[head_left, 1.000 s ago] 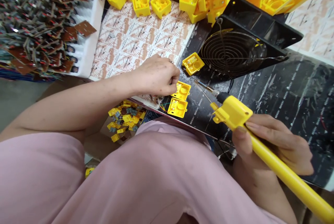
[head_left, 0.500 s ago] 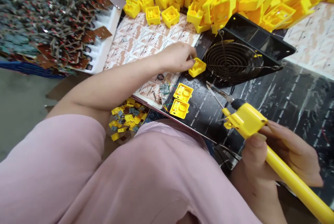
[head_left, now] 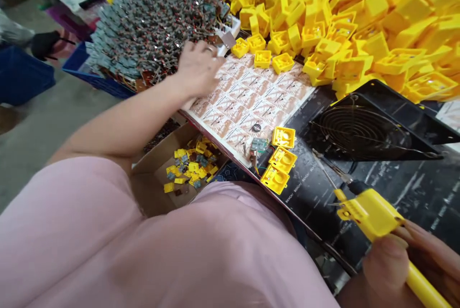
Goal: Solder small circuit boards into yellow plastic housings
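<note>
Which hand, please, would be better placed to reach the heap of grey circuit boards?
Left, I think: the left hand is at the edge of the circuit-board heap, while the right hand, farther away, grips a yellow plastic tool with a metal tip.

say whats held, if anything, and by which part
The right hand holds the yellow soldering iron by its handle. Whether the left hand, by the boards, holds anything can't be told.
</note>
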The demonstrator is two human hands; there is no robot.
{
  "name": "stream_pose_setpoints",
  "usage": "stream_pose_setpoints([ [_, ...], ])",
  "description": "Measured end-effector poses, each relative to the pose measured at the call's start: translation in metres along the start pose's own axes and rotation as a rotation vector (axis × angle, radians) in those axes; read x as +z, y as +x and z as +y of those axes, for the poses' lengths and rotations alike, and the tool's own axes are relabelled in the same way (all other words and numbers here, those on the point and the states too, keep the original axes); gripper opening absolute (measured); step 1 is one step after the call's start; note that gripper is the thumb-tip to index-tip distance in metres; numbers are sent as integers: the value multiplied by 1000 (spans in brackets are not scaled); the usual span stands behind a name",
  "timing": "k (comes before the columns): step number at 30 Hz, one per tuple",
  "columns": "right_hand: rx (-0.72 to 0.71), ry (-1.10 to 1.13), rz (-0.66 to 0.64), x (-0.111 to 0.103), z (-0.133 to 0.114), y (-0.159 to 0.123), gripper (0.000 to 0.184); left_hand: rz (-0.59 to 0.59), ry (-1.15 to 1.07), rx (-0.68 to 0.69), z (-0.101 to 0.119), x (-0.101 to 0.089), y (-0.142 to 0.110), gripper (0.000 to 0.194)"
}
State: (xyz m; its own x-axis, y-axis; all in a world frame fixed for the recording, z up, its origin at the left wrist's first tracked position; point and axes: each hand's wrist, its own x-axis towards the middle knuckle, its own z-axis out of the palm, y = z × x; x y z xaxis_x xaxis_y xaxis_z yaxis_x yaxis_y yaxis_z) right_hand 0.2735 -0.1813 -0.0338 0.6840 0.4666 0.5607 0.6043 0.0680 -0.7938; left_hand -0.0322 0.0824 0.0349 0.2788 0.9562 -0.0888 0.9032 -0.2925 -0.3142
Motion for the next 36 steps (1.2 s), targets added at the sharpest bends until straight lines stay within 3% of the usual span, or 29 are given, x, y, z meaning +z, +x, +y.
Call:
stream_pose_setpoints([
  [3,-95,-65,-33,-3,9,2,29,-61,77,-96,-36,1,9,56],
  [7,-200,-101,-167,-8,9,2,33,143,-183,-248,-48,-10,8,67],
  [10,-250,-44,-179,-4,7,3,33,299,-498,-46,-32,-17,8,67],
  [12,-308,9,-182,1,7,4,36,316,-692,86,-12,-16,13,55],
  [14,-365,49,-195,5,6,5,39,209,-900,89,12,-10,20,46],
  [16,-400,63,-196,6,4,5,40,44,-1027,33,32,0,27,52],
  [18,-372,53,-212,6,3,4,41,-70,-964,26,43,11,28,54],
  [20,-320,46,-219,4,4,5,41,-117,-753,84,43,21,24,45],
  [24,-332,48,-193,4,13,8,45,-40,-360,164,29,29,7,40],
  [27,-343,59,-193,5,12,10,45,-28,-353,339,27,27,3,39],
  [30,-263,43,-251,4,4,7,46,-54,-375,491,38,30,9,40],
  [34,-277,16,-217,0,3,5,41,-66,-384,513,51,34,17,25],
  [36,-295,4,-226,-3,5,5,43,-125,-530,493,51,31,17,22],
])
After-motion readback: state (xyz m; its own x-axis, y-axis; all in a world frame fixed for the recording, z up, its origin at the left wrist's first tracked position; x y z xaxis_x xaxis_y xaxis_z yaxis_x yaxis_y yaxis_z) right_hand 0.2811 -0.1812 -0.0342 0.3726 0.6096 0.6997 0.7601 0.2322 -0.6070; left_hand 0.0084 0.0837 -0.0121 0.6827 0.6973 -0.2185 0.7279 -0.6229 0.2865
